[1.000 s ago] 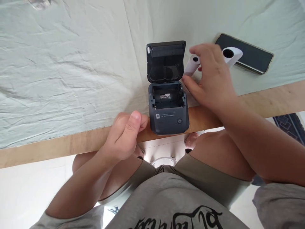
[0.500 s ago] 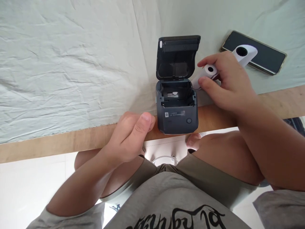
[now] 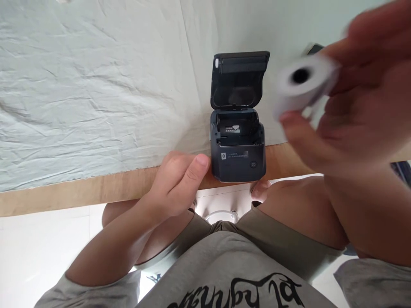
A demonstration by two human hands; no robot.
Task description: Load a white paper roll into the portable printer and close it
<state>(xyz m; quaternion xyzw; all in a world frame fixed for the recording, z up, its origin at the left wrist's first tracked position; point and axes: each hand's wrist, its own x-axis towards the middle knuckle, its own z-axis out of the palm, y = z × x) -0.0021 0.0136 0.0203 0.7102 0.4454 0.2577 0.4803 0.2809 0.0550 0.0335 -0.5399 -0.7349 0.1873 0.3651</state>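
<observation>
The printer [image 3: 238, 164] stands at the front of the bench [image 3: 96, 194], its lid [image 3: 236, 81] tipped back and its bay [image 3: 237, 124] facing up; the white roll [image 3: 300, 85] is held up to the right of it.

From the left, the cloth [image 3: 96, 94] lies wrinkled over the bench, and a bare wooden strip runs along the front. The left hand [image 3: 180, 184] has its fingers folded together with the thumb along them, nothing seen inside; its thumb tip is at the printer's left side, though I cannot tell whether they touch. If that hand gives no support, a push from the right or from behind could slide the printer, and its front already reaches the bench's edge in this view, so a fall seems the main risk.

The lid stands just behind the bay, so a roll swung in too far back could knock it. A low pass over the printer's front might press the power button [image 3: 253, 164].

On the right, the right hand [image 3: 369, 111] is clamped on the roll, thumb on 1 side and fingers on the other. The grip is blurred; a loose hold could let the roll drop or unwind. Behind this hand, only a dark corner of a flat thing [image 3: 316, 48] shows.
</observation>
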